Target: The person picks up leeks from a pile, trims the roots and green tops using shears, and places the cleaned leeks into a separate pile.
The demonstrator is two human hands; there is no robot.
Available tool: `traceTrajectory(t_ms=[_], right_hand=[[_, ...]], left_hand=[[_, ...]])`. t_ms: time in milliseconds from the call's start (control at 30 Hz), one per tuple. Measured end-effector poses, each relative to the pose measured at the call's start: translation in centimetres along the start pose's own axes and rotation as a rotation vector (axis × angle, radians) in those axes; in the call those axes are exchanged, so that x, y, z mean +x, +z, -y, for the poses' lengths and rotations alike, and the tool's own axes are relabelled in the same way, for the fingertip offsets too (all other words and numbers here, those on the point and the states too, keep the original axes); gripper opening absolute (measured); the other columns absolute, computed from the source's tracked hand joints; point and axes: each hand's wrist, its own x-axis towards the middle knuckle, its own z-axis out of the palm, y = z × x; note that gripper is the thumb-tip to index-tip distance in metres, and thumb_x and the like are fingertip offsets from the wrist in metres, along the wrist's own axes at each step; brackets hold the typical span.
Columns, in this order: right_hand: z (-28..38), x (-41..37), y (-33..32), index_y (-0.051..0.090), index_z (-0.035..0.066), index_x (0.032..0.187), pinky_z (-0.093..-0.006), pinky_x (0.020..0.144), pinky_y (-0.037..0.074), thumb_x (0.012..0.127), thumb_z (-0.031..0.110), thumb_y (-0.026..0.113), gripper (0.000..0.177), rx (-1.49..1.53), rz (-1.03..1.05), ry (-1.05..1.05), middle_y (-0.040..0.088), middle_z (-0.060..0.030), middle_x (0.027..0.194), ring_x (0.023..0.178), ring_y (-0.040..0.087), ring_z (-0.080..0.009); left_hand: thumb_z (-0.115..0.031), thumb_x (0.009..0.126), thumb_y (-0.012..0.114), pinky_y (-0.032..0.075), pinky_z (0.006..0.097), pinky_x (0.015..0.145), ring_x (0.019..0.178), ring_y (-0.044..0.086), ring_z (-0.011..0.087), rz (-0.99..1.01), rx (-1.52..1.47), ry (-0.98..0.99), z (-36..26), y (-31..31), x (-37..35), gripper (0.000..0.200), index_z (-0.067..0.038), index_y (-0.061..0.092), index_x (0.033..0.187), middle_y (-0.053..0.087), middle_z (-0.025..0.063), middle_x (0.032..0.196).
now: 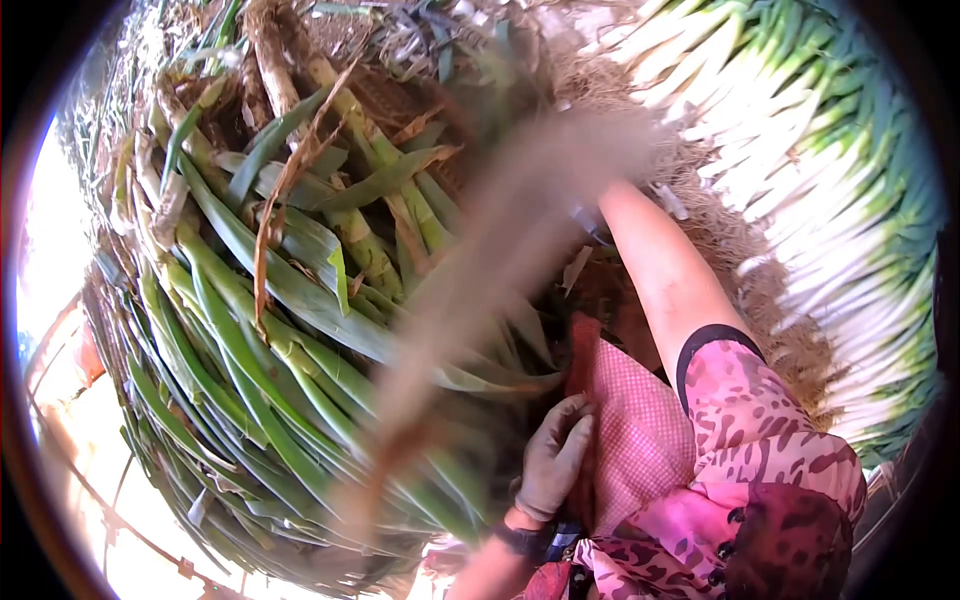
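My left hand (553, 460), in a pale, soiled glove, is against the edge of a pink checked apron (640, 430). Its fingers are curled together; whatever they may hold is hidden. My right hand (595, 150) is at the far end of my outstretched arm, smeared by motion so that its fingers cannot be made out. From it a long tan-brown streak (470, 300) runs down across the view, perhaps a stalk or dry leaf, too blurred to name. Behind the streak lies a big heap of green leek-like plants (280, 330) with dry brown leaves.
Rows of trimmed leeks or large scallions (790, 170), white stems toward me, lie on the right. Dry roots and trimmings (740, 260) litter the ground between. A thin curved rim or wire (110, 515) passes the heap at lower left.
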Motion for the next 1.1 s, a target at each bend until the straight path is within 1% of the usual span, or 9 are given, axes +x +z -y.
traceTrajectory(t_ms=[167,300,467,533,567,667,800,967,1100], right_hand=[[1.5,-3.3,-3.8,0.066,0.011,0.127,-0.0472,0.097,0.049,0.092,0.047,0.064,0.051,-0.029,0.045,-0.136,0.069,-0.0216,0.114,0.112,0.065,-0.0369],[3.7,-12.0,-12.6,0.067,0.013,0.124,-0.0443,0.076,0.053,0.098,0.026,0.062,0.030,0.079,-0.185,-0.710,0.070,-0.0199,0.094,0.089,0.071,-0.0338],[6.2,-31.9,-23.9,0.066,0.014,0.129,-0.0370,0.064,0.057,0.098,0.017,0.062,0.032,-0.080,0.073,-1.136,0.072,-0.0130,0.092,0.075,0.072,-0.0265],[7.6,-40.9,-27.3,0.060,0.013,0.140,-0.0378,0.069,0.054,0.095,0.021,0.064,0.046,-0.486,0.251,-1.143,0.070,-0.0117,0.082,0.064,0.065,-0.0268],[6.5,-44.2,-28.1,0.058,0.011,0.141,-0.0387,0.080,0.053,0.097,0.027,0.062,0.047,-0.347,0.317,-1.129,0.070,-0.0138,0.091,0.075,0.068,-0.0261],[5.0,-47.7,-30.4,0.052,0.008,0.145,-0.0394,0.092,0.052,0.102,0.036,0.058,0.052,-0.045,0.614,-1.140,0.068,-0.0199,0.110,0.104,0.067,-0.0273],[7.6,-48.0,-29.0,0.045,0.000,0.143,-0.0372,0.098,0.048,0.102,0.046,0.058,0.063,0.436,0.370,-0.744,0.066,-0.0166,0.115,0.116,0.060,-0.0215],[15.0,-45.2,-24.4,0.049,-0.001,0.134,-0.0243,0.081,0.046,0.096,0.039,0.067,0.059,0.549,0.723,-0.515,0.056,-0.0030,0.100,0.091,0.053,-0.0078],[20.5,-47.1,-22.3,0.055,0.008,0.125,-0.0217,0.058,0.044,0.094,0.031,0.070,0.042,0.572,0.715,-0.534,0.056,0.0023,0.084,0.065,0.052,-0.0055]], left_hand=[[-0.012,0.103,0.060,0.044,0.0290,0.106,0.120,0.058,0.0159,-0.065,-0.132,0.001,0.3,-0.1,0.6,0.041,0.006,0.052,0.138,0.063,0.0113,0.130],[-0.013,0.103,0.060,0.043,0.0296,0.107,0.122,0.058,0.0177,-0.126,-0.104,0.173,-3.9,0.8,-0.9,0.042,0.007,0.051,0.139,0.063,0.0131,0.131],[-0.036,0.107,0.052,0.045,0.0337,0.107,0.126,0.057,0.0241,0.105,-0.421,0.366,-8.9,2.0,-2.1,0.060,0.007,0.039,0.147,0.058,0.0192,0.137],[-0.046,0.108,0.047,0.048,0.0351,0.104,0.125,0.058,0.0266,0.180,-0.858,0.283,-15.3,4.1,-7.6,0.064,0.005,0.038,0.147,0.056,0.0203,0.139],[-0.040,0.108,0.048,0.053,0.0294,0.084,0.096,0.066,0.0196,-0.005,-0.864,0.178,-17.9,5.0,-10.3,0.050,0.002,0.048,0.136,0.066,0.0134,0.112],[-0.032,0.108,0.048,0.046,0.0243,0.064,0.069,0.055,0.0120,0.027,-0.521,0.366,-14.4,4.2,-14.3,0.035,-0.002,0.053,0.125,0.057,0.0035,0.084],[-0.023,0.108,0.050,0.044,0.0230,0.057,0.060,0.051,0.0085,-0.005,-0.479,0.347,-12.4,6.5,-22.7,0.022,-0.002,0.054,0.116,0.054,0.0001,0.073],[-0.018,0.107,0.052,0.047,0.0255,0.064,0.069,0.055,0.0090,0.041,-0.190,0.524,-9.0,6.1,-24.3,0.019,0.000,0.054,0.110,0.057,0.0024,0.077],[-0.019,0.105,0.055,0.049,0.0327,0.068,0.070,0.058,0.0174,0.077,0.001,0.651,-9.3,2.7,-24.8,0.019,0.000,0.054,0.108,0.058,0.0088,0.078]])
